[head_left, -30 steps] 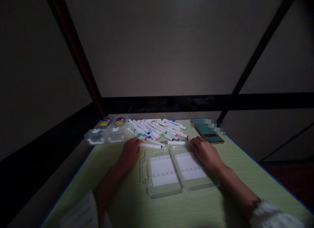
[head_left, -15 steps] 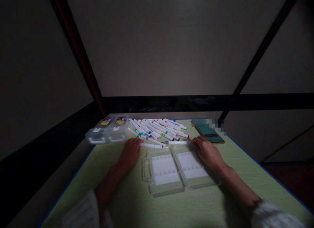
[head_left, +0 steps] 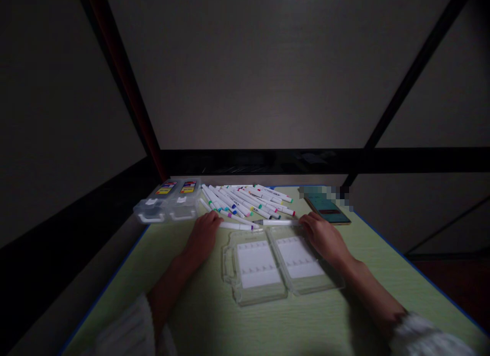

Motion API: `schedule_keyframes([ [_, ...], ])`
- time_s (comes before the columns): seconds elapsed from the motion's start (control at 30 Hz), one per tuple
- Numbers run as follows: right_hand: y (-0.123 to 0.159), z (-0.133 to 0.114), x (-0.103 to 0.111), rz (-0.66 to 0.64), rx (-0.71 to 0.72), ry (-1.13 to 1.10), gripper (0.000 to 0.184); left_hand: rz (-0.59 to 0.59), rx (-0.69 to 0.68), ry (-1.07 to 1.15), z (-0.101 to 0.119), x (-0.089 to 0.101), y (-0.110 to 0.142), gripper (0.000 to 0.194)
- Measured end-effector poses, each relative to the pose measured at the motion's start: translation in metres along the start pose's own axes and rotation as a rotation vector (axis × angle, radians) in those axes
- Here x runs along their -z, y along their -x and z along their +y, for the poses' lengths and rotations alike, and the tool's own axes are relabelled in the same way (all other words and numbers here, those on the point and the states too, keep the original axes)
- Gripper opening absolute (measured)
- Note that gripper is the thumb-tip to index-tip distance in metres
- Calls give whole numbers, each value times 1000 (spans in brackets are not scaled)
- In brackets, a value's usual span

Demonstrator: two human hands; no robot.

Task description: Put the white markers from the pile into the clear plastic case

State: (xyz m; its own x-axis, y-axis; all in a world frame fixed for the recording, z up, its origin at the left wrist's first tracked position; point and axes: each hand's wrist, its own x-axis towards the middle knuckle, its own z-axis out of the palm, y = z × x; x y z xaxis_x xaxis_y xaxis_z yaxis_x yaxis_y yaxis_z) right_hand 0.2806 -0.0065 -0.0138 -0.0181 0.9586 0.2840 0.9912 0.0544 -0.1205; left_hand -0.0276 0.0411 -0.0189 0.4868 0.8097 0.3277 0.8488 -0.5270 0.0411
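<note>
My left hand (head_left: 204,233) rests on the table left of the open case, its fingers closed at the left end of a white marker with a purple band (head_left: 238,226). On the other side, my right hand (head_left: 321,236) has its fingers closed on the right end of a white marker with a grey tip (head_left: 279,222). Both markers lie roughly level, just beyond the open clear plastic case (head_left: 260,296). White slotted inserts show in both halves of this case. My right hand and wrist overlap its right half. Fingertips of both hands are partly hidden.
A loose pile of white markers (head_left: 248,200) with coloured ends lies at the back middle. Two closed clear cases (head_left: 184,207) with bright labels stand back left. A phone (head_left: 327,208) lies back right. The green table (head_left: 199,310) has a blue edge; a wall panel rises behind.
My left hand has shifted very slightly, and the green marker end beside its fingertips is now covered. My right hand and the open case stay in place.
</note>
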Motion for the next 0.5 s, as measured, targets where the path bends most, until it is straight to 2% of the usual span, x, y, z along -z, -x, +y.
schedule_keyframes([
  [0.23,0,-1,1,-12,-7,8,22,-16,72,-5,0,3,-1,29],
  [0.5,1,-2,2,-6,1,5,22,67,100,64,3,6,-1,27],
])
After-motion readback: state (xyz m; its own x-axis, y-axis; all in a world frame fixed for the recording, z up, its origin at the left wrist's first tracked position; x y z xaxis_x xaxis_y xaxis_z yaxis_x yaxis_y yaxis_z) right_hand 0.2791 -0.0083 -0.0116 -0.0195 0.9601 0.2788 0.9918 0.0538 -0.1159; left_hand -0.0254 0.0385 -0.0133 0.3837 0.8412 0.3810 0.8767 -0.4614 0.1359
